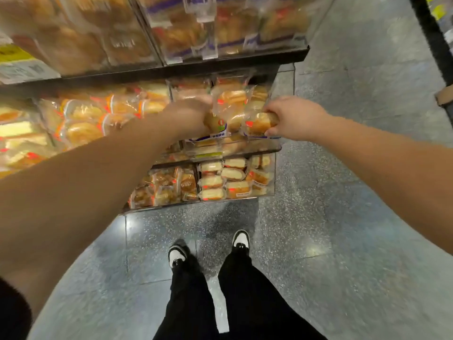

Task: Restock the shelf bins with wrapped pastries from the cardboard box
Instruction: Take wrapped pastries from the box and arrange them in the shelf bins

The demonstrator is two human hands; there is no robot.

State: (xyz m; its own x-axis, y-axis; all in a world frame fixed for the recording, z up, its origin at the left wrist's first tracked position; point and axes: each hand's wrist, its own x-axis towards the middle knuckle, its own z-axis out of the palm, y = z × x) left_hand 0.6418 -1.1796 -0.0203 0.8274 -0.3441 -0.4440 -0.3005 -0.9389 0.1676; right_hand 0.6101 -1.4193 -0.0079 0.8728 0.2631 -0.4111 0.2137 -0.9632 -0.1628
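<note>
Both hands are stuffing the far-right bin (245, 146): right hand (291, 119) pinches a wrapped pastry (259, 123), left hand (188, 114) grip too blurry to tell.

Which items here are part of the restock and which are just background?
Job:
- right hand, gripping a wrapped pastry
- left hand, blurred, among the pastries; grip unclear
- clear bin being filled

Background:
- lower bin of pastries
- upper shelf bins
- floor
- shoes
- cardboard box: only a possible corner shows at the right edge
</note>
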